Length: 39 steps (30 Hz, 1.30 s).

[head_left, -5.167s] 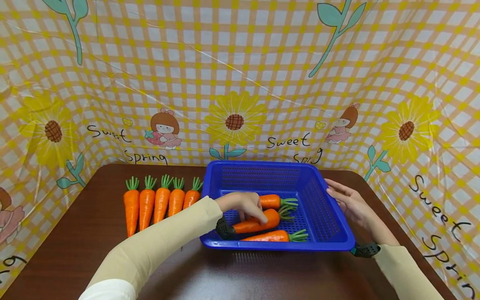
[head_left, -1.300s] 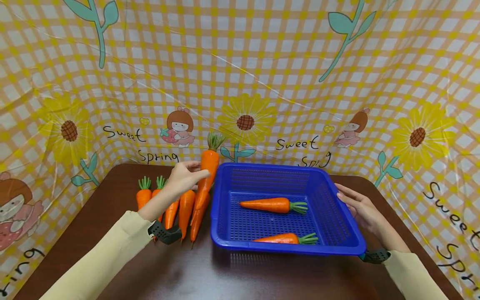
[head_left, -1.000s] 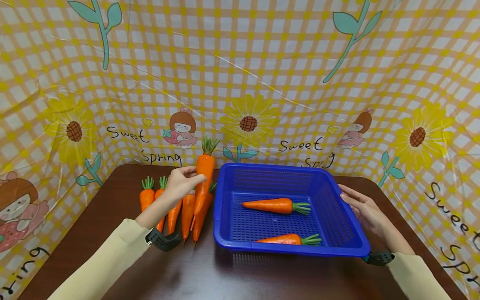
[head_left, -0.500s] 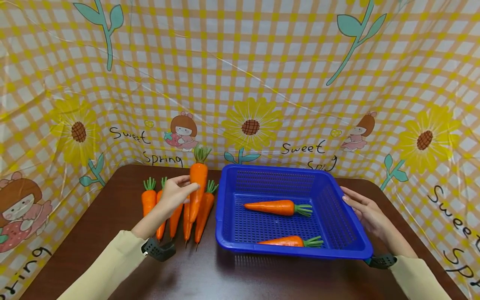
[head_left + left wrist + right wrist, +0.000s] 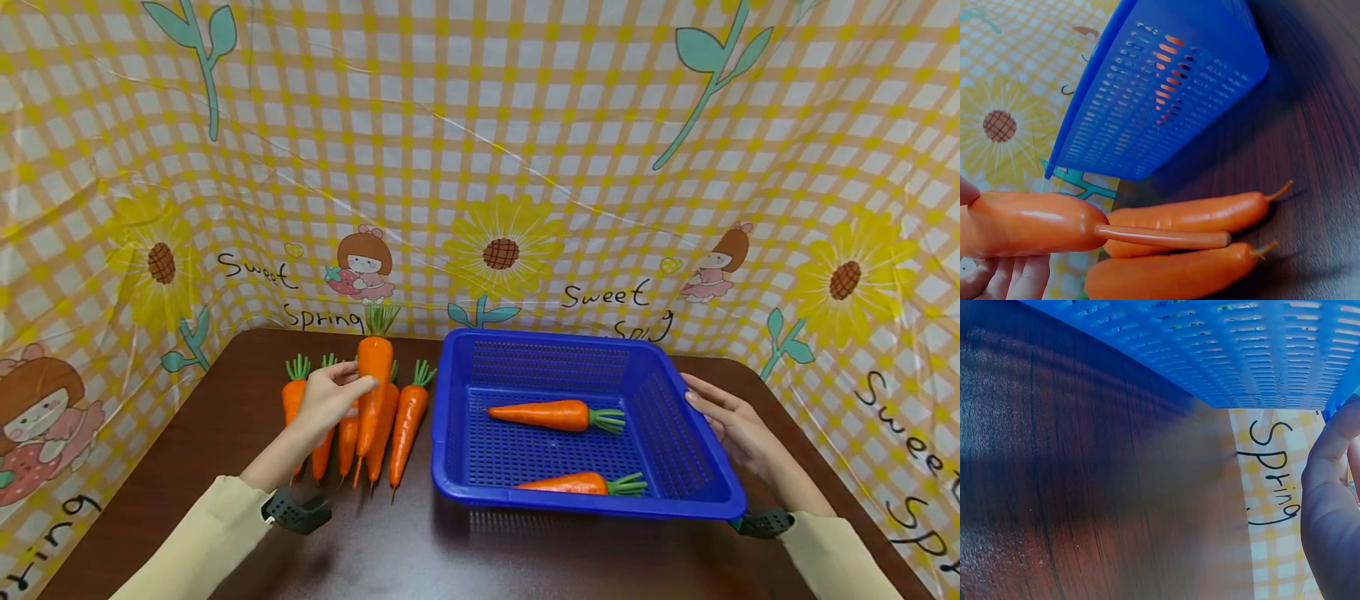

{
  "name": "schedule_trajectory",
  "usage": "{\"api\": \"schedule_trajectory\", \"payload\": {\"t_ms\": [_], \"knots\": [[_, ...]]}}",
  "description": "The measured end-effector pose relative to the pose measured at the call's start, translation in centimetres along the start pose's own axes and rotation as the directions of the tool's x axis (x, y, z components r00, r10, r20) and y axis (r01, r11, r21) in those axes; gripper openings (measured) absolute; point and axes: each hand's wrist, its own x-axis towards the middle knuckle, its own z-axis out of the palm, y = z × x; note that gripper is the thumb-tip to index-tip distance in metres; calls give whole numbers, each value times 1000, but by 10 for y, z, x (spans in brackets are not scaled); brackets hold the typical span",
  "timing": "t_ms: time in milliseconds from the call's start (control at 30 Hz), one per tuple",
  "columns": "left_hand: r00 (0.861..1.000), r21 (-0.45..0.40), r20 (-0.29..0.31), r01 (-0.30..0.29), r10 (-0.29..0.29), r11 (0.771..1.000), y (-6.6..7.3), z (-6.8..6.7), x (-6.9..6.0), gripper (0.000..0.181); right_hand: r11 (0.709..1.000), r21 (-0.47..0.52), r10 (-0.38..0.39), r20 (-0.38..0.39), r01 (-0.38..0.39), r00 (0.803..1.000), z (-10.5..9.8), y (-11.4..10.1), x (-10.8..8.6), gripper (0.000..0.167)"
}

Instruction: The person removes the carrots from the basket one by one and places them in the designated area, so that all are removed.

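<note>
My left hand [image 5: 328, 400] holds a carrot [image 5: 372, 392] upright, leaves up, above a row of carrots on the table. In the left wrist view the held carrot [image 5: 1041, 222] points its thin root over two lying carrots. The rightmost carrot of the row [image 5: 409, 423] lies beside the blue basket [image 5: 585, 498]. Inside the basket are two carrots, one in the middle [image 5: 547, 414] and one by the near wall [image 5: 573, 482]. My right hand [image 5: 731, 421] grips the basket's right rim; in the right wrist view that hand [image 5: 1334, 500] is beside the basket wall.
Several carrots lie side by side left of the basket, the leftmost [image 5: 294, 402] partly behind my left hand. The brown table [image 5: 420, 550] runs up to a checked cloth [image 5: 480, 125] with sunflowers, which rises behind and at both sides.
The left hand has carried the upright carrot left and lower, away from the basket, uncovering the row's rightmost carrot. Earlier this hand held a carrot inside the basket. The right hand stays at the rim.
</note>
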Motion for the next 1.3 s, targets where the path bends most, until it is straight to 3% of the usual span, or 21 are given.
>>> {"api": "schedule_trajectory", "payload": {"t_ms": [733, 1300], "knots": [[995, 78, -94, 50, -43, 996, -21, -37, -9, 63, 1000, 28, 9, 8, -9, 1000, -1, 2, 0, 38], [984, 126, -170, 76, -54, 989, -44, -77, -24, 63, 1000, 15, -4, 42, 3, 999, -2, 0, 0, 40]]}}
